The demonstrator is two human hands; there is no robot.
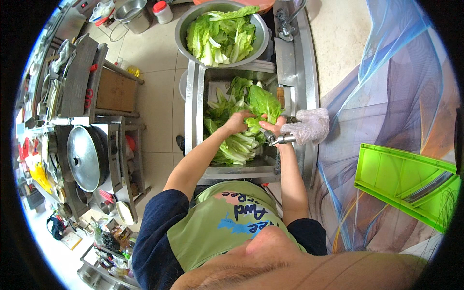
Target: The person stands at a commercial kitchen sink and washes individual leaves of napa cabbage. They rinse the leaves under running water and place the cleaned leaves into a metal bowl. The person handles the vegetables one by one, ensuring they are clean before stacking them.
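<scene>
Over a stainless-steel sink (199,119), my right hand (273,126) holds a broad green lettuce-like leaf (265,101), partly behind a metal faucet (284,139). My left hand (238,122) reaches in from the left, its fingertips against the lower edge of that leaf; whether they grip it is hidden. More leafy greens (237,148) lie in the basin beneath and around both hands, with pale stalks showing near the front. A pinkish-white towel (311,125) is wrapped around the faucet's base, close to my right wrist.
A large metal bowl (179,38) heaped with leaves stands beyond the sink. A wooden-handled tool (280,95) rests at the basin's right edge. Right of the counter is a bright green plastic crate (391,177). Across the tiled floor, a lidded pan (84,158) sits on a stove.
</scene>
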